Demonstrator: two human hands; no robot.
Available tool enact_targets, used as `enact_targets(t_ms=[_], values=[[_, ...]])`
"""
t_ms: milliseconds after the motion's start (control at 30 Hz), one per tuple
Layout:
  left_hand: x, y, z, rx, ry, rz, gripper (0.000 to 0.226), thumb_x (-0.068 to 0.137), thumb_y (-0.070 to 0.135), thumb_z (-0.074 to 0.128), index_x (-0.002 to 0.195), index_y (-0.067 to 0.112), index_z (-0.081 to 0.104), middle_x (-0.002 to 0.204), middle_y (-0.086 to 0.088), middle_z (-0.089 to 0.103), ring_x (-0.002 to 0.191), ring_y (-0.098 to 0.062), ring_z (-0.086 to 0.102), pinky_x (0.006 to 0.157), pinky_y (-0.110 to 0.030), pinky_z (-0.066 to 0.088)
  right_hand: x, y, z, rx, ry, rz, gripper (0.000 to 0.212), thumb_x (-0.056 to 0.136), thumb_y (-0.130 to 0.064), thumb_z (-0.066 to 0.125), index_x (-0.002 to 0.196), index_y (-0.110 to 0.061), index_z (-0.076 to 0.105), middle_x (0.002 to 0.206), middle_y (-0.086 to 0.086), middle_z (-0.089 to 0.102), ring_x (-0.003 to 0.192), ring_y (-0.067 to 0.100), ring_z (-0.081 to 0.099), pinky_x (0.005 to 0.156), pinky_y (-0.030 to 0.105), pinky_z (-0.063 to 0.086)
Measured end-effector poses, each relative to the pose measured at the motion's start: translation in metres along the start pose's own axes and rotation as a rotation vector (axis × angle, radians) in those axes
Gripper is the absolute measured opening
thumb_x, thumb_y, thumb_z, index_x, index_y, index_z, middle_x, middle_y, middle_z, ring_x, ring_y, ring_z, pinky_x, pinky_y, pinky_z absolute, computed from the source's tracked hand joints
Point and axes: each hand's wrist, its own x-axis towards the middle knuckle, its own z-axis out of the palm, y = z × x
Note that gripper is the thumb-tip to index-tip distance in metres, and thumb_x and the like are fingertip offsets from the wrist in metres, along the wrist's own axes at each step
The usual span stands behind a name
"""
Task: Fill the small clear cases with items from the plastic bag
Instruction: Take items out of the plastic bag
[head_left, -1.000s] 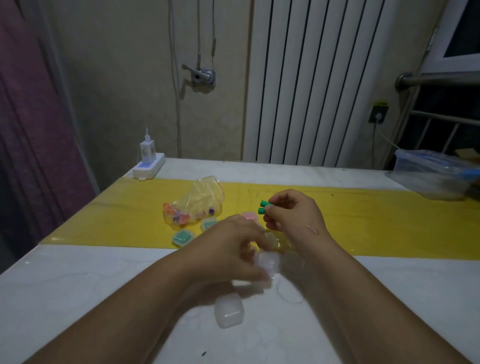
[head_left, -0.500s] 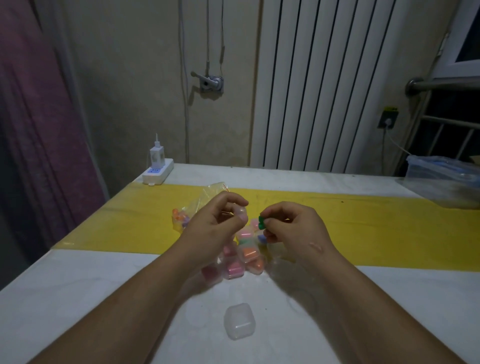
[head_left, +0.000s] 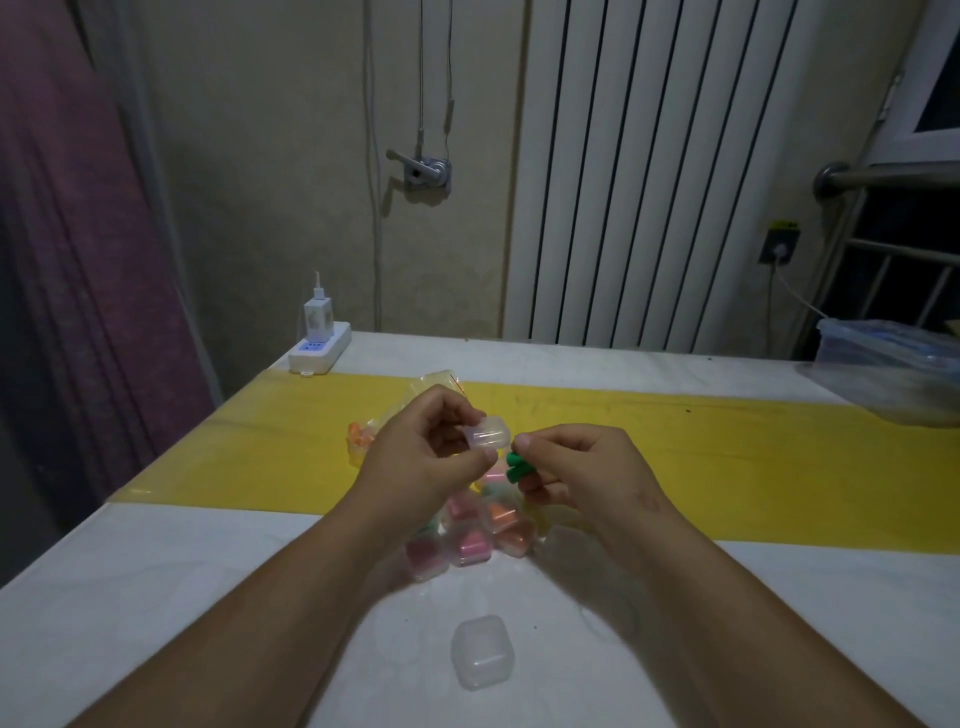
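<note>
White table (head_left: 156, 597): left hand (head_left: 421, 457) pinches clear case (head_left: 488, 432).

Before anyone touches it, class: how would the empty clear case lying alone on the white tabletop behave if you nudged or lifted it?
The empty clear case is probably very light: thin translucent walls, nothing inside. Its boxy shape with rounded corners suggests it would slide rather than roll on the smooth white tabletop. It looks fairly stiff, since the left hand holds a similar clear case by fingertips without visibly denting it.

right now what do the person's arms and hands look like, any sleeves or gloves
Both arms are bare to the frame's edge: no sleeves, gloves, watch or rings in view. The left hand and right hand have short nails; a small mark sits on the back of the right hand.
</note>
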Motion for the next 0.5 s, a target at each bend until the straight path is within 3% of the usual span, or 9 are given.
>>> enact_targets(t_ms=[233,367,500], values=[[-0.0033,0.0032,0.0057,0.091,-0.009,0.019,0.025,0.075,0.0,0.08,0.091,0.008,0.062,0.09,-0.007,0.07,0.08,-0.008,0.067,0.073,-0.023,0.055,-0.0007,0.0022,0.0021,-0.133,-0.018,-0.026,0.017,0.083,-0.023,0.075,0.078,-0.007,0.078,0.072,0.014,0.07,0.061,0.017,0.06,0.065,0.034,0.055],[-0.0034,0.0019,0.005,0.175,0.016,0.033,0.023,0.074,0.014,0.083,0.087,0.017,0.064,0.096,-0.006,0.072,0.089,-0.021,0.07,0.079,-0.034,0.058,-0.0005,0.0028,0.0011,-0.148,0.007,-0.037,0.017,0.084,-0.024,0.074,0.078,-0.008,0.078,0.067,0.009,0.068,0.057,0.015,0.057,0.057,0.028,0.051],[-0.0036,0.0043,0.0074,0.239,0.043,0.063,0.022,0.076,0.009,0.08,0.085,0.018,0.062,0.093,-0.002,0.073,0.086,-0.011,0.07,0.079,-0.023,0.058,-0.0019,0.0023,0.0025,-0.11,-0.004,-0.038,0.015,0.085,-0.019,0.073,0.082,-0.005,0.077,0.066,0.009,0.065,0.054,0.013,0.054,0.054,0.025,0.048]])
